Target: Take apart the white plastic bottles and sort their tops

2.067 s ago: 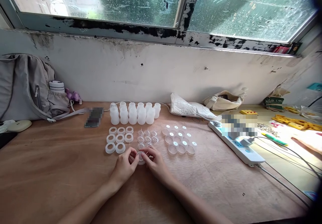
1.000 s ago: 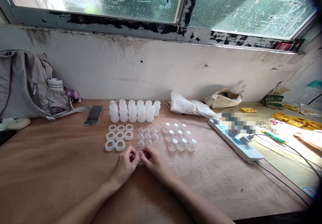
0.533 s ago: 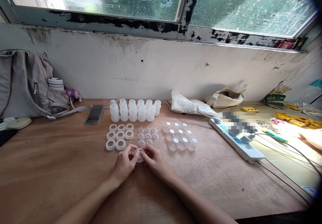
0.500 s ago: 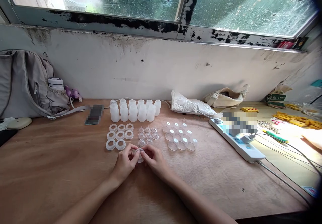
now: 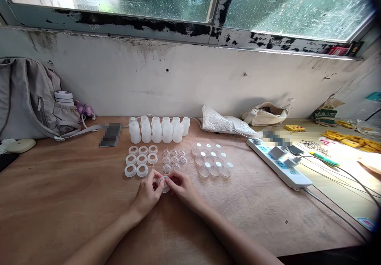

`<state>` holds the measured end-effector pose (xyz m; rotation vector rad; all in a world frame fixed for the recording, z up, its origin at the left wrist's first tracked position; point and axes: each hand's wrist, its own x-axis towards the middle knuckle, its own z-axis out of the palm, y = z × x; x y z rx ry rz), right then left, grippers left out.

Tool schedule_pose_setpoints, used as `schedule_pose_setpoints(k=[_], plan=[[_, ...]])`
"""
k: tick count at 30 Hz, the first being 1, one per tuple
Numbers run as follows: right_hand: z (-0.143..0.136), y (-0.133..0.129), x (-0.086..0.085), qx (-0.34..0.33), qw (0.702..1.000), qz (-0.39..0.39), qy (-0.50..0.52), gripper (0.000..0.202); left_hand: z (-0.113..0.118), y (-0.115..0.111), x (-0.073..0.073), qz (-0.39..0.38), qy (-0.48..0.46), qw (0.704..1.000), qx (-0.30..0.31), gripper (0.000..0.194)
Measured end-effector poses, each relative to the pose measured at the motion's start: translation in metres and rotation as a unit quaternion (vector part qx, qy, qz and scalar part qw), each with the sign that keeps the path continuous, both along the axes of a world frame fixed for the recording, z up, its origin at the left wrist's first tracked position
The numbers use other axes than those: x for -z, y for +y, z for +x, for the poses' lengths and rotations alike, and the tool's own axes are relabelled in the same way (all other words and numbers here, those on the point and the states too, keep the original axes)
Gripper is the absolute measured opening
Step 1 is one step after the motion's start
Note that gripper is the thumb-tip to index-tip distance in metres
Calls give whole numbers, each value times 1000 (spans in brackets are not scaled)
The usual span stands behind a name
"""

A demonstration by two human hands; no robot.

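Between my two hands is a translucent plastic ring point(image 5: 164, 189), partly covered by the fingers. My left hand point(image 5: 149, 189) pinches its left side, and my right hand point(image 5: 182, 189) closes on its right side with thumb and fingertips. Just beyond the hands lie several clear nipple-like pieces with flat rims point(image 5: 175, 160). To their left are rows of frosted screw rings point(image 5: 141, 159). On the right sit several clear round caps point(image 5: 214, 171), some with a white dot. Frosted bottles point(image 5: 157, 133) stand in two rows at the back.
A white power strip point(image 5: 285, 169) with plugs and cables lies to the right. A phone point(image 5: 110, 135) and a grey backpack point(image 5: 26, 102) are at the left. White padded packaging point(image 5: 226, 124) and a beige pouch point(image 5: 266, 114) rest by the wall.
The camera view has shifted slightly. Both hands keep the same grip on the ring, with hardly any visible movement.
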<state>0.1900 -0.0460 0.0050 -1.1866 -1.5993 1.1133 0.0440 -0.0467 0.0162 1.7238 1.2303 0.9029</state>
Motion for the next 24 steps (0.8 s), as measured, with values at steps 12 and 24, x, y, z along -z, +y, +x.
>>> schedule_pose_setpoints(k=[12, 24], plan=[[1, 0, -2, -5, 1000, -9, 3, 20, 0, 0, -2, -6, 0, 1000, 4, 12], [0, 2, 1, 8, 995, -51, 90, 24, 0, 1, 2, -38, -36, 999, -1, 17]])
